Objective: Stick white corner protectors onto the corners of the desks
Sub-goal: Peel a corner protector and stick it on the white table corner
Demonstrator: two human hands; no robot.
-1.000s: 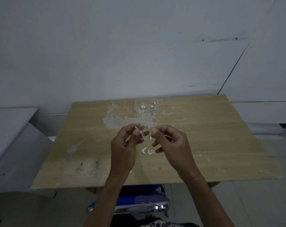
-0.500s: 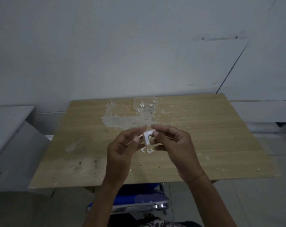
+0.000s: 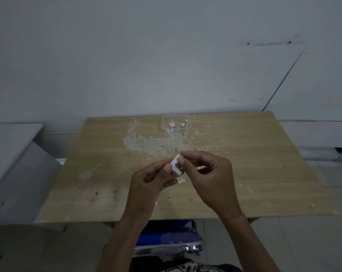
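Head view: clear tub (image 3: 176,119) holds white protectors (image 3: 172,125)

Both forearms ran out past the bottom edge of the picture, so nothing above them showed. The left hand (image 3: 146,181) and right hand (image 3: 211,173) covered much of the white corner protector (image 3: 175,165) pinched between them — its full shape could not be told. Just below it a small white piece (image 3: 181,180) on the desk (image 3: 254,173) was too small to identify. Near the desk's far edge, the bits inside the clear container (image 3: 176,124) were too dim and small to make out. Under the near edge, a blue seat (image 3: 166,232) was mostly hidden by the desk and arms.
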